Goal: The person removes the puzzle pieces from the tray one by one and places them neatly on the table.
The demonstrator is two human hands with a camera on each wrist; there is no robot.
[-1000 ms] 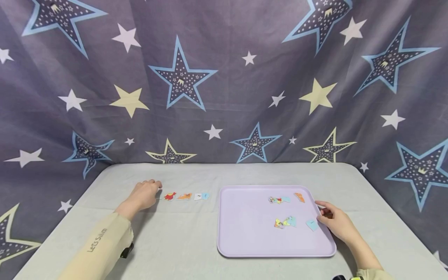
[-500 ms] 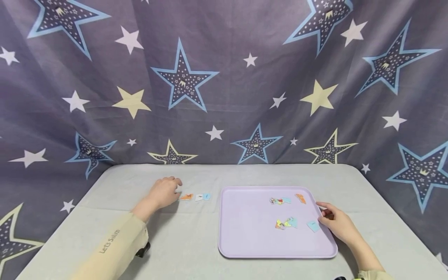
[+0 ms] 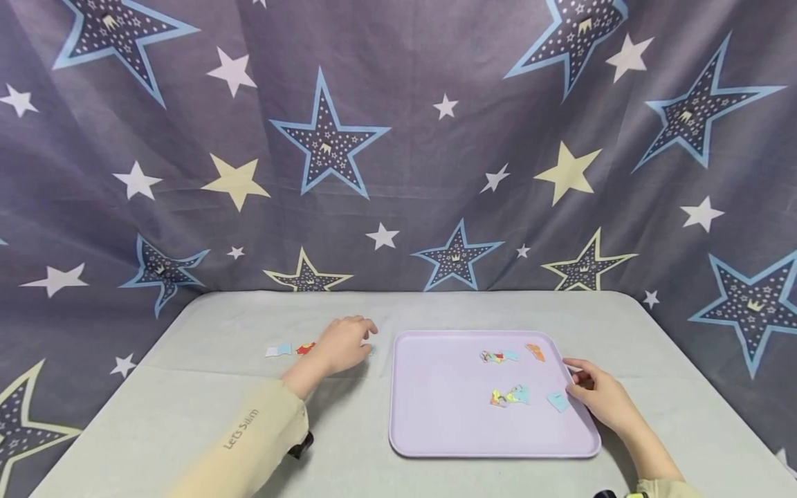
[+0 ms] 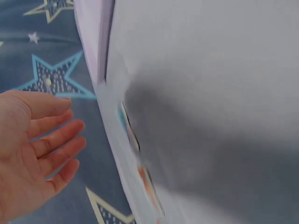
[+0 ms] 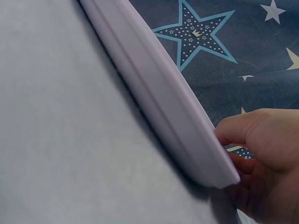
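Note:
My left hand (image 3: pixel 339 346) is above a row of small flat picture pieces on the table, its fingers loosely bent with nothing between them. A white-and-blue piece (image 3: pixel 278 351) and a red piece (image 3: pixel 305 348) show left of it; a blue piece (image 3: pixel 373 351) peeks out by the thumb. In the left wrist view, the blue piece (image 4: pixel 125 122) and an orange piece (image 4: pixel 148 186) lie apart from the hand (image 4: pixel 37 149). My right hand (image 3: pixel 600 394) holds the right rim of the lilac tray (image 3: pixel 448 443), thumb against the edge and other fingers curled beside it.
Inside the tray lie joined picture pieces (image 3: pixel 498 356), another joined pair (image 3: pixel 510 396), an orange piece (image 3: pixel 535 352) and a light blue piece (image 3: pixel 557 401). A pale cloth covers the table (image 3: pixel 349 429). Behind its far edge hangs a star-patterned curtain (image 3: pixel 398 173).
My left hand has moved rightward along the row of pieces, uncovering the white-and-blue and red ones and covering the orange one. The right hand and tray stay in place.

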